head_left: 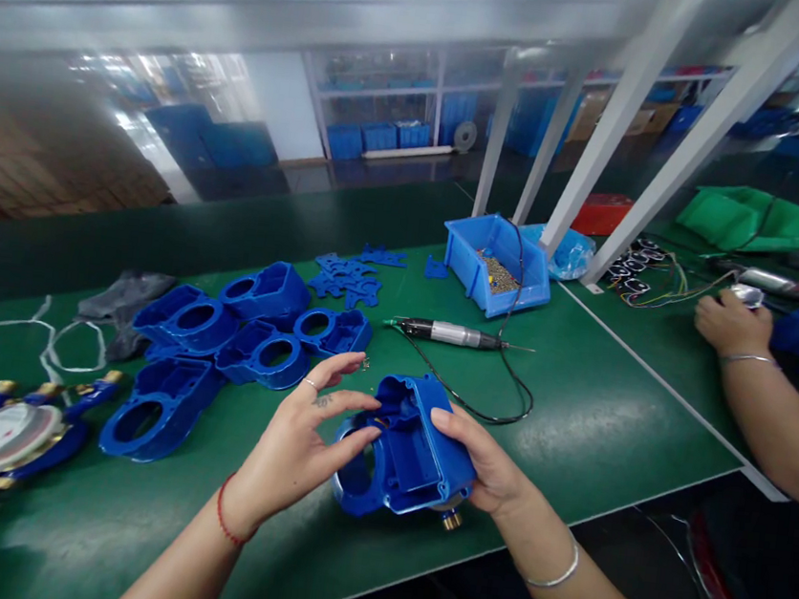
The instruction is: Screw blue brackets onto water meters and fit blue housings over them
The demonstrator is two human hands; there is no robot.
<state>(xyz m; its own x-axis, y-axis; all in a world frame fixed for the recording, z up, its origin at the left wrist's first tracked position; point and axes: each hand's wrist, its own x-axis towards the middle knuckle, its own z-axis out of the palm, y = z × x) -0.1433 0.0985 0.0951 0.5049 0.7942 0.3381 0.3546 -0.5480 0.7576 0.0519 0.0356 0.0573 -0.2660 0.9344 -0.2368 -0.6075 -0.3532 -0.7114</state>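
Holding a blue plastic housing (422, 451) at 6 o'clock over the green table (587, 427), with the right grip (486, 463) wrapped round its side. Have the left grip (300, 442) half-spread by its rim, with tiny metal bits (365, 364) at the index fingertip; can't tell if pinched tbh. See a power screwdriver (449, 334) at 12 o'clock from the housing, a blue bin (465, 268) of small parts (498, 274) at 1.

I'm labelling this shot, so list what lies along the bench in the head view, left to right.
Round dials with brass fittings → loose blue housings → blue housing held in the right hand → blue bin → red container → green bin.
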